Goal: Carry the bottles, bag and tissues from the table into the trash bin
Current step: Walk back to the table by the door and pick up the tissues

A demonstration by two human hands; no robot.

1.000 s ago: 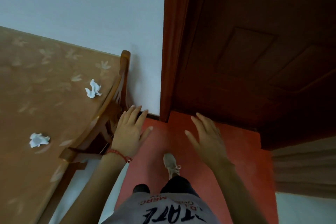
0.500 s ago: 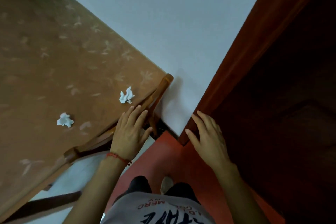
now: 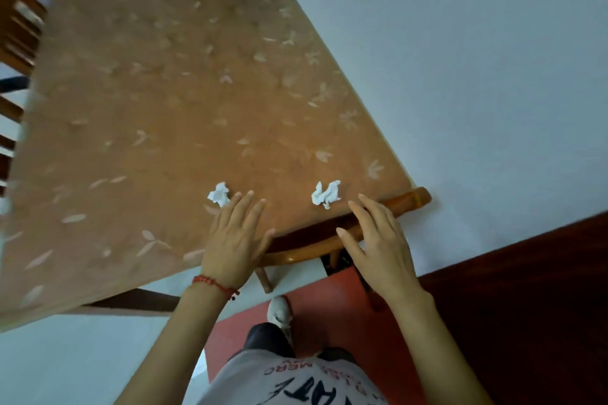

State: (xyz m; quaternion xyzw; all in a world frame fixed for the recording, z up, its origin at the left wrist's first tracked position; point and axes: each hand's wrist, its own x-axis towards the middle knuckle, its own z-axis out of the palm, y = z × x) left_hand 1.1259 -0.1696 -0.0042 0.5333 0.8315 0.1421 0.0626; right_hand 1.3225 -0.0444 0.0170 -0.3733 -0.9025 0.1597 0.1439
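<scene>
Two crumpled tissues lie on the table (image 3: 164, 108) near its front edge: one tissue (image 3: 219, 195) beside the spread, empty left hand (image 3: 236, 237), the other tissue (image 3: 325, 195), lying crosswise, just beyond the spread, empty right hand (image 3: 378, 246)

Both hands empty, fingers spread: L hand (image 3: 235, 237) over table (image 3: 148, 108) edge just beside L tissue (image 3: 219, 195), R hand (image 3: 378, 240) near R tissue (image 3: 325, 195).
</scene>
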